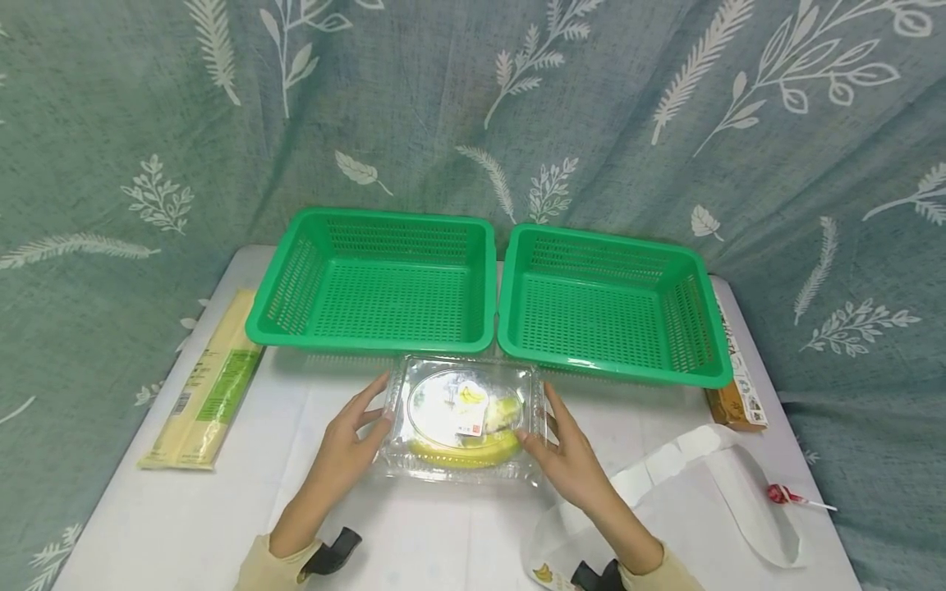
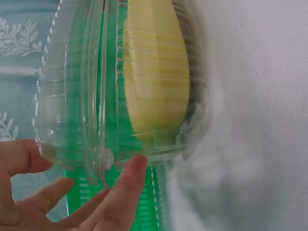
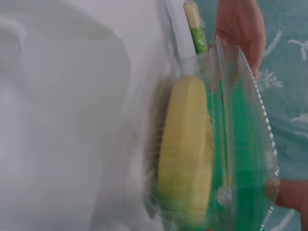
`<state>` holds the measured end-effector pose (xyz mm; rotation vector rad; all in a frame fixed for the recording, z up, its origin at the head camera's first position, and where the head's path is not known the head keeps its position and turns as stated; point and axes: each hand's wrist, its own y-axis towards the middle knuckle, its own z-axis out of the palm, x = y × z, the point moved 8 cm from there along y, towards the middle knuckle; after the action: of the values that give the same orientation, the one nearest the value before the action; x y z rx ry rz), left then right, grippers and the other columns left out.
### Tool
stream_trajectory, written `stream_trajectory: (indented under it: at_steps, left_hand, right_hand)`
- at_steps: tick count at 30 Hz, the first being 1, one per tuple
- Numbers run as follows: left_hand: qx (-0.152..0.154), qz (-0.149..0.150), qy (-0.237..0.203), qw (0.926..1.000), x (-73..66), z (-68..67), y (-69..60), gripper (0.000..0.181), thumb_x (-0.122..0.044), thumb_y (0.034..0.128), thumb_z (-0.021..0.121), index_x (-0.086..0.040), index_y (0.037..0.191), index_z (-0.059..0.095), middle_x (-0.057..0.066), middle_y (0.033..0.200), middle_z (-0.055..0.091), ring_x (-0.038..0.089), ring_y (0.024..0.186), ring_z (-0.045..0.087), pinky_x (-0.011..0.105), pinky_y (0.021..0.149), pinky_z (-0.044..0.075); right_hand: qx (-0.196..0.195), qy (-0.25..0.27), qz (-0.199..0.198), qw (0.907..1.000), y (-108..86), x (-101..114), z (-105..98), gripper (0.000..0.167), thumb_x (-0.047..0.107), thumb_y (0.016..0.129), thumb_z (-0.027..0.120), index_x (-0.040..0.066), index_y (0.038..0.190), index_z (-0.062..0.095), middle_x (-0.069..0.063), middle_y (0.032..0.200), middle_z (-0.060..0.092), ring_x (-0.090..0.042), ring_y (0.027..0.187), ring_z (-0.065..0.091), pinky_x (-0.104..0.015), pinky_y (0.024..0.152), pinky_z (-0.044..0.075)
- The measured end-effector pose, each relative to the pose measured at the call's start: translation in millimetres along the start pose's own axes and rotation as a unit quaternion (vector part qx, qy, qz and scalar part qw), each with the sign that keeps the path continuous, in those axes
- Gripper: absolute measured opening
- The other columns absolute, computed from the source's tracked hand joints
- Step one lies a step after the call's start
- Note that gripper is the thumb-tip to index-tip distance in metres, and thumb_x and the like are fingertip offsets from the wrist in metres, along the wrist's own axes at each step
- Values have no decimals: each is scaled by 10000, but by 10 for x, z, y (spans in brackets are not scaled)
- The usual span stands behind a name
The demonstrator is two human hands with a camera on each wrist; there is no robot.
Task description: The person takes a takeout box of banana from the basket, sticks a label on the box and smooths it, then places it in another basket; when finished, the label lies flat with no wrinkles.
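A clear plastic clamshell box (image 1: pixel 424 402) with bananas (image 1: pixel 466 454) inside is held between both hands, in front of the two green baskets. Its lid carries a white label (image 1: pixel 470 420) with a banana picture. The left hand (image 1: pixel 347 447) grips the box's left end, thumb and fingers spread around the rim. At the opposite end, the right hand (image 1: pixel 572 468) holds it with the thumb on the lid's edge. In the left wrist view, a banana (image 2: pixel 156 72) shows through the ribbed wall. Whether the box's underside touches the table cannot be told.
Green baskets, left (image 1: pixel 392 304) and right (image 1: pixel 591 320), stand side by side at the back. A pale yellow packet (image 1: pixel 195 394) lies left; a brown-and-white carton (image 1: pixel 739 402), a white band (image 1: pixel 665 455) and a red lollipop (image 1: pixel 782 494) lie right.
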<state>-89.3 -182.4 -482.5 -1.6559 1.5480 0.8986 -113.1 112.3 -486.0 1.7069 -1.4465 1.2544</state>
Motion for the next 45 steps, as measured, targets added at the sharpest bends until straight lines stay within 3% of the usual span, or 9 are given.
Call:
stream_trajectory:
  at_steps: [6,12,15,23,33,37,40,41,45]
  left_hand:
    - [117,-302,-290,9991,35,1,10,552,-138,1006,546,-214,1538,423,175,1603,383,457,1235,616,485,848,617]
    - [156,-504,-518,9973,73,2,3,557,-133,998,563,-270,1524,445,171,1571,434,437,1246,616,261,551,535]
    - [162,-508,-574,9969,79,8,4,558,-128,997,566,-279,1521,449,177,1556,453,431,1241,621,259,512,513]
    - [153,-508,-539,9971,62,11,-11,553,-131,995,574,-264,1519,454,182,1553,451,427,1227,631,269,588,555]
    - [275,-497,-494,9972,-59,-58,-130,540,-199,1005,597,-295,1517,453,190,1552,451,408,1227,637,213,469,471]
    - [461,-377,-399,9974,-169,-115,-180,549,-221,1006,613,-285,1524,442,184,1559,446,398,1224,642,256,505,541]
    - [704,-316,-339,9964,-268,-168,-231,582,-239,999,630,-292,1537,414,171,1586,410,409,1247,624,333,742,630]
    - [821,-280,-345,9956,-305,-182,-248,599,-248,996,636,-299,1543,400,162,1600,391,407,1255,619,346,817,628]
    - [1525,-71,-489,9871,-494,-220,-330,691,-300,982,655,-329,1578,307,118,1665,267,413,1318,565,310,853,617]
  right_hand:
    - [-179,357,166,9991,5,-52,-2,819,245,981,653,94,1618,161,-231,1672,136,-495,1468,318,-533,1078,462]
    - [-135,401,195,9989,1,-73,9,775,246,987,646,100,1609,209,-233,1671,143,-484,1478,305,-530,1100,443]
    - [-117,402,194,9989,6,-82,10,770,251,990,642,103,1610,210,-215,1677,146,-465,1488,290,-515,1108,429]
    - [-122,368,220,9990,-16,-52,-10,754,231,994,634,56,1599,219,-203,1678,152,-421,1498,280,-466,1108,414]
    - [9,404,324,9987,-142,39,-39,777,283,988,642,55,1598,217,-175,1684,144,-394,1508,277,-454,1128,392]
    - [10,410,310,9987,-224,99,-69,792,297,980,655,46,1594,222,-170,1678,161,-402,1493,302,-430,1105,425]
    - [31,391,286,9988,-317,160,-109,800,329,975,659,60,1594,230,-159,1676,174,-409,1489,306,-403,1097,441]
    - [35,405,275,9988,-351,187,-128,801,333,973,662,63,1594,234,-155,1675,179,-412,1487,307,-393,1092,447]
    - [98,442,204,9988,-472,315,-235,793,324,970,667,53,1587,251,-150,1668,211,-429,1469,337,-356,1068,477]
